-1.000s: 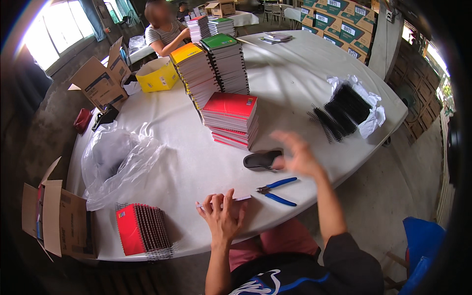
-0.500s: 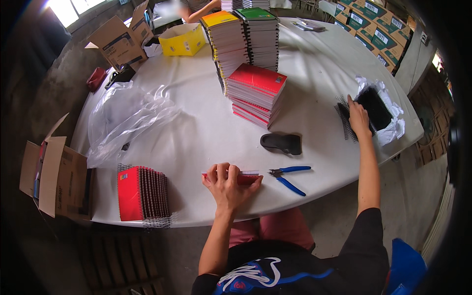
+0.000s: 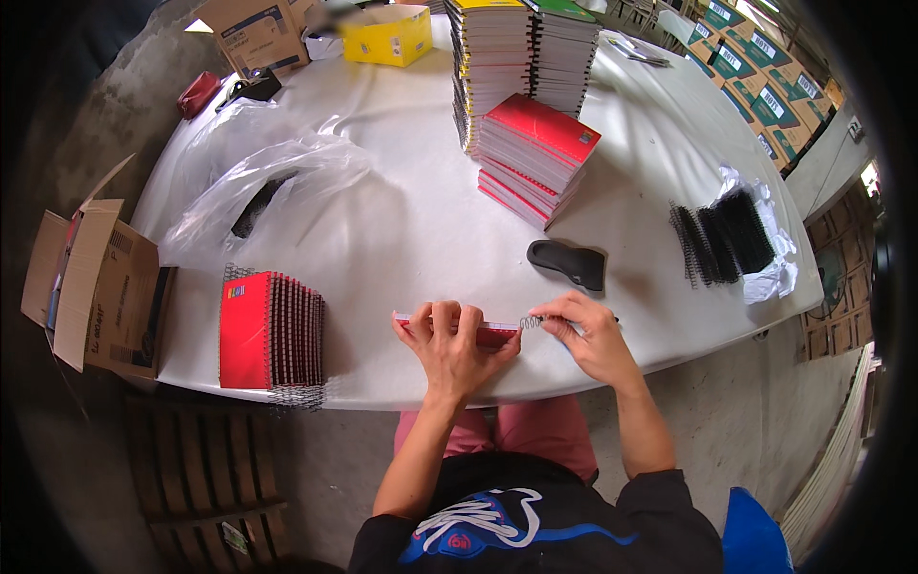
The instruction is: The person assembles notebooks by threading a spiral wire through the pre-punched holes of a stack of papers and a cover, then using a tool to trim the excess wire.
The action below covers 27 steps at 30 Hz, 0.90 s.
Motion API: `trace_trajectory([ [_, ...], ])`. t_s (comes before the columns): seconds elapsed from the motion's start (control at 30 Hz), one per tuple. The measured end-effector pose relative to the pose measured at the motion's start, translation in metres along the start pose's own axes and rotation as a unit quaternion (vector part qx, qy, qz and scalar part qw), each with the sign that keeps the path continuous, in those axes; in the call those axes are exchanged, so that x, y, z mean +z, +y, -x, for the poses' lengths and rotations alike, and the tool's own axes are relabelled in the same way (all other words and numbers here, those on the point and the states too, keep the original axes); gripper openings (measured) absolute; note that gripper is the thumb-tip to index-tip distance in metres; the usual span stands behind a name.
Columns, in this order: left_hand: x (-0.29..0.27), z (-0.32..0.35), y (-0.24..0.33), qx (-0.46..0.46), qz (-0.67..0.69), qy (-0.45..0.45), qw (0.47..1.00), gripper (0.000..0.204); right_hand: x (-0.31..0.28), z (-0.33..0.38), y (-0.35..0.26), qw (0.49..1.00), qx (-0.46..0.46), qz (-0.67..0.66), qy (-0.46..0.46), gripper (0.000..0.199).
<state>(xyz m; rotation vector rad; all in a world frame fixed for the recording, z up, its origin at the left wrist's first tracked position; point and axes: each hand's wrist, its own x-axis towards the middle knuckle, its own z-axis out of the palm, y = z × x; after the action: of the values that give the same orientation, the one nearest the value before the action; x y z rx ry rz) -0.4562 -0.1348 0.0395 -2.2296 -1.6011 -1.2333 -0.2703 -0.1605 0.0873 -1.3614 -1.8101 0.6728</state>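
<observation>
My left hand (image 3: 448,340) is closed over a red notebook (image 3: 497,335), which it holds on edge near the front of the table. Between the fingers of my right hand (image 3: 591,335) is a dark spiral binding coil (image 3: 532,321). The coil's free end meets the right end of the notebook's edge; I cannot tell whether it is threaded into the holes. The blue-handled cutters are hidden behind my right hand. Just beyond that hand lies a black curved object (image 3: 568,263). Loose black coils (image 3: 703,244) are piled on the right, beside white wrapping (image 3: 779,253).
Red spiral notebooks (image 3: 251,330) stand in a row at front left, beside an open cardboard box (image 3: 110,292). Clear plastic (image 3: 277,187) covers the left side. A red-covered stack (image 3: 540,143) stands in front of tall notebook piles (image 3: 492,57). A yellow box (image 3: 387,40) sits farther back.
My right hand has come back from the coil pile at the right to the notebook, bringing one coil. My left hand keeps its hold. The view has shifted somewhat.
</observation>
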Motion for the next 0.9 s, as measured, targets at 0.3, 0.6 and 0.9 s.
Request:
trace_trajectory([
  [0.3,-0.003,0.001,-0.006,0.012,0.012,0.002,1.0,0.045,0.001,-0.009,0.01,0.99,-0.04,0.037,-0.127,0.026],
  [0.6,-0.01,-0.003,-0.014,0.035,0.009,-0.062,0.997,0.045,-0.007,-0.027,0.001,0.907,0.199,-0.211,-0.306,0.027],
  [0.9,-0.011,0.0,-0.021,0.049,0.028,-0.032,0.998,0.045,0.004,-0.014,0.007,0.988,0.012,-0.092,-0.126,0.023],
])
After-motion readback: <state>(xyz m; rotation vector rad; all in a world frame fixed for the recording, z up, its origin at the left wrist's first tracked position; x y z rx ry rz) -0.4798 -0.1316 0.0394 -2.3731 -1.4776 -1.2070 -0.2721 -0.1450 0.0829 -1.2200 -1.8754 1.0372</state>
